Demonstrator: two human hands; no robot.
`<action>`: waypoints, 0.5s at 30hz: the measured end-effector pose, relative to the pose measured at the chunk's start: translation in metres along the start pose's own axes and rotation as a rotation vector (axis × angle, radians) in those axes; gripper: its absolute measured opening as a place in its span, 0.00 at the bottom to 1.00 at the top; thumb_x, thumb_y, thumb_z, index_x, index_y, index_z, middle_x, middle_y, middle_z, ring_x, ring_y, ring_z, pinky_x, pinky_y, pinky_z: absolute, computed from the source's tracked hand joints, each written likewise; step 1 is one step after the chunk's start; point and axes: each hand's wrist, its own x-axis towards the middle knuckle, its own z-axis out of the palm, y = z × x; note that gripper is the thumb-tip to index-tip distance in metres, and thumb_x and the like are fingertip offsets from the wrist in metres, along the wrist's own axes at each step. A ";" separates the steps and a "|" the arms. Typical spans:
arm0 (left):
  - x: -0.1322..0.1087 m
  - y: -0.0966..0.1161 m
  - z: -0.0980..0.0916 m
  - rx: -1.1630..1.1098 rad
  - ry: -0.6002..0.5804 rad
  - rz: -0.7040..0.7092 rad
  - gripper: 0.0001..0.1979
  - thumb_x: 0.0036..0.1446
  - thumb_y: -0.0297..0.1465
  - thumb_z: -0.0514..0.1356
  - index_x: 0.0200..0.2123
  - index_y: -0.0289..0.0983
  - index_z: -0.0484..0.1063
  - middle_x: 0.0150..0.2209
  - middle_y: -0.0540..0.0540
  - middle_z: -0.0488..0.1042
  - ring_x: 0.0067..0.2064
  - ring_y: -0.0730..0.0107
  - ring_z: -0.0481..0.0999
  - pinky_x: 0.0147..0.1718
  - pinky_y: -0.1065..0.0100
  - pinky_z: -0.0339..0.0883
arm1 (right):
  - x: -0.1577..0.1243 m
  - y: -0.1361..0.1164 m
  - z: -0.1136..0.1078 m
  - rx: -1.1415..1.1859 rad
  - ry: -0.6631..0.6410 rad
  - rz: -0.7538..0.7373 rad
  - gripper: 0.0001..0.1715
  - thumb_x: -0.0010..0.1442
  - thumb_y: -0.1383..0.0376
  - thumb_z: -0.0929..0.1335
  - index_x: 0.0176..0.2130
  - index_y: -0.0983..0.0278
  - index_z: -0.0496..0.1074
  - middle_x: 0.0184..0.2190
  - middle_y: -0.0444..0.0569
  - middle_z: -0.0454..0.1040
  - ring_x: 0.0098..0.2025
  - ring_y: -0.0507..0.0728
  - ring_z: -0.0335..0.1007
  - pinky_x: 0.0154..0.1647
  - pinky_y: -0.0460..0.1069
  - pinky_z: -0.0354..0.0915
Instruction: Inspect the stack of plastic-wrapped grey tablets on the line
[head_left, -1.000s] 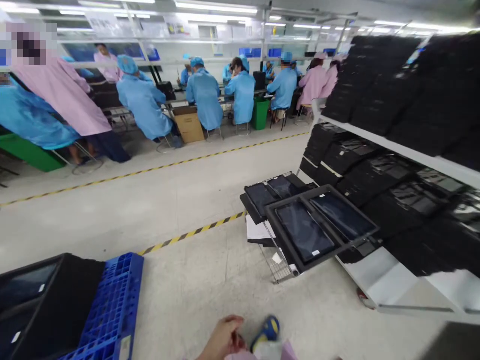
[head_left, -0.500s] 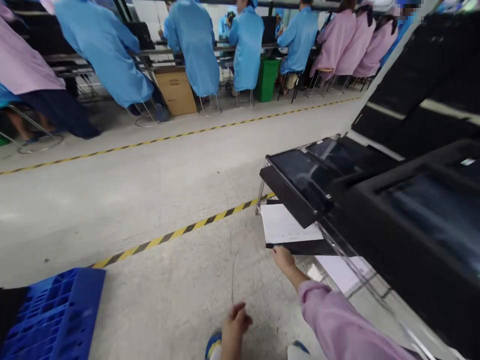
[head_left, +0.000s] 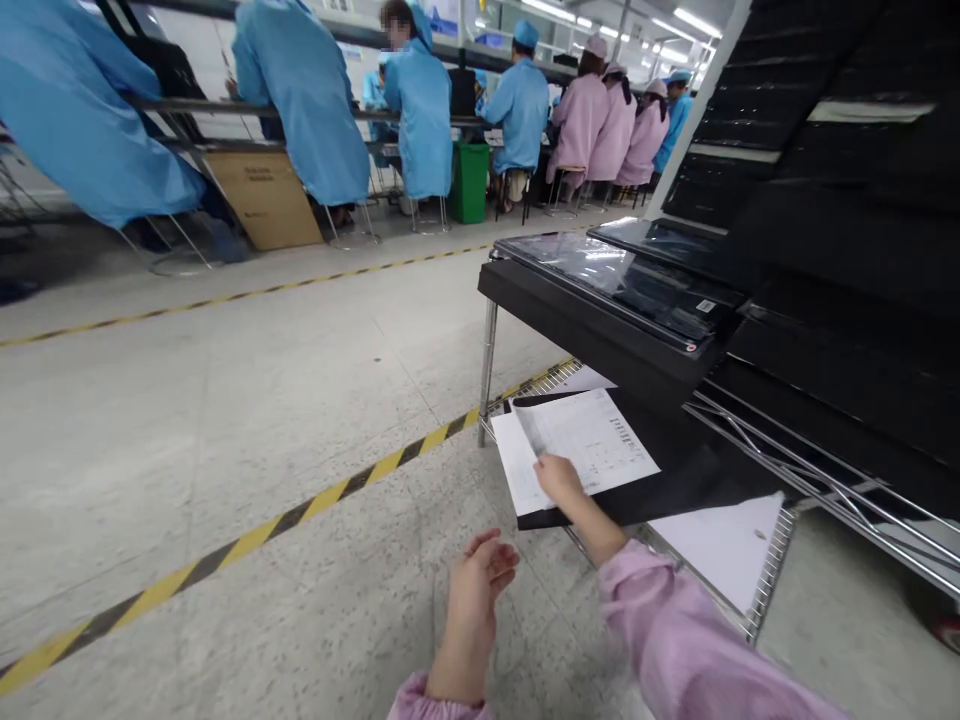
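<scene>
My right hand [head_left: 559, 480] reaches onto the lower wire shelf [head_left: 757, 590] of a metal cart and grips the near edge of a printed white paper sheet [head_left: 585, 445] that lies on a black folder [head_left: 675, 470]. A second white sheet [head_left: 517, 470] lies under it. My left hand [head_left: 480, 580] hovers low over the floor, fingers loosely curled, holding nothing. Above the papers, a black tray with dark screens [head_left: 630, 280] rests on the cart's upper level.
Racks of black trays [head_left: 832, 160] fill the right side. A yellow-black floor stripe [head_left: 300, 510] runs past the cart's leg [head_left: 487, 360]. Seated people in blue and pink coats work at benches at the back, by a cardboard box [head_left: 262, 200] and green bin [head_left: 469, 180].
The view has dropped lower and nearer the cart. My right hand has reached the lower shelf and taken hold of the paper sheet. The blue pallet has left the view.
</scene>
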 end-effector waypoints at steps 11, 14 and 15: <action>0.081 -0.018 0.045 -0.098 0.031 0.000 0.19 0.50 0.37 0.61 0.45 0.37 0.70 0.48 0.40 0.73 0.47 0.61 0.72 0.37 0.66 0.63 | -0.015 0.048 -0.144 0.865 0.197 0.029 0.21 0.42 0.51 0.71 0.30 0.62 0.67 0.24 0.46 0.74 0.31 0.60 0.72 0.28 0.50 0.67; 0.091 -0.023 0.054 -0.157 -0.010 -0.003 0.17 0.50 0.37 0.60 0.44 0.36 0.71 0.46 0.41 0.75 0.44 0.63 0.74 0.35 0.68 0.62 | -0.013 0.045 -0.136 0.909 0.183 0.071 0.19 0.46 0.53 0.70 0.33 0.63 0.69 0.25 0.47 0.75 0.31 0.60 0.72 0.27 0.50 0.67; 0.092 -0.024 0.054 -0.172 -0.018 -0.003 0.17 0.50 0.36 0.60 0.42 0.36 0.72 0.45 0.41 0.75 0.42 0.64 0.74 0.35 0.68 0.62 | -0.011 0.044 -0.131 0.913 0.172 0.086 0.18 0.48 0.53 0.70 0.33 0.64 0.70 0.25 0.47 0.75 0.31 0.61 0.73 0.27 0.50 0.67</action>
